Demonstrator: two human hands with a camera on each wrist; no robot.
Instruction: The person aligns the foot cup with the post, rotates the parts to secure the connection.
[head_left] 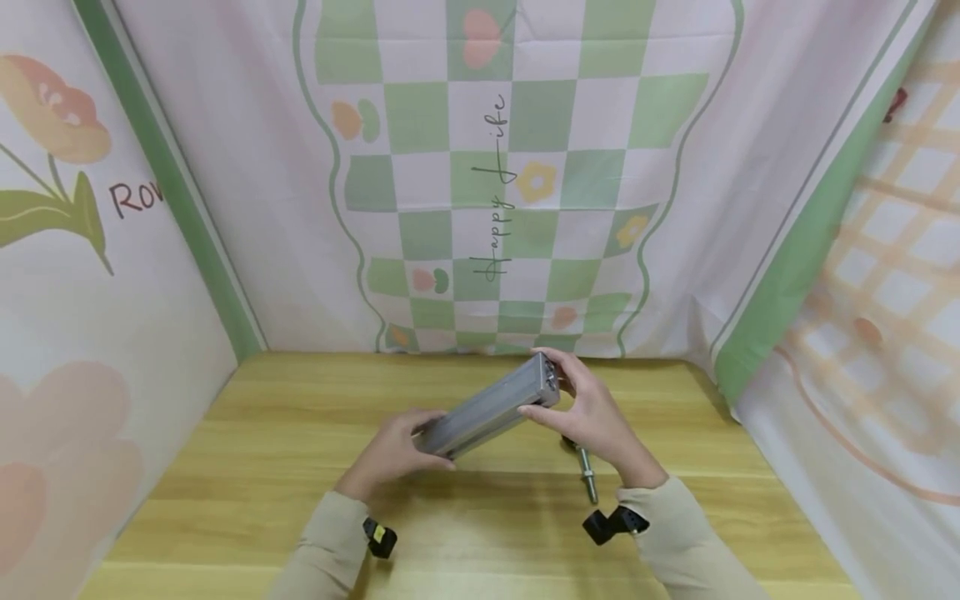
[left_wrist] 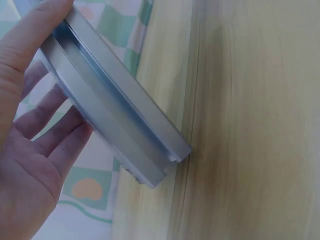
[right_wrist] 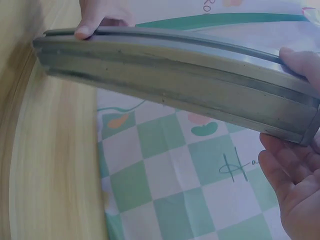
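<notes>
A grey aluminium profile bar [head_left: 487, 412] with slots along its sides is held between both hands above the table, tilted so that its right end is higher. My left hand [head_left: 390, 454] grips the lower end, thumb on the near side and fingers behind. My right hand [head_left: 588, 412] holds the raised end, whose cut face shows holes. In the left wrist view a long groove runs down the bar [left_wrist: 112, 100]. The right wrist view shows the broad side of the bar [right_wrist: 175, 80], with the right thumb on top and fingers beneath.
A silver bolt-like rod [head_left: 587, 477] with a collar lies on the wooden table [head_left: 300, 517] near my right wrist, its dark far end partly covered by the hand. Patterned curtains [head_left: 510, 183] stand behind the table and at both sides.
</notes>
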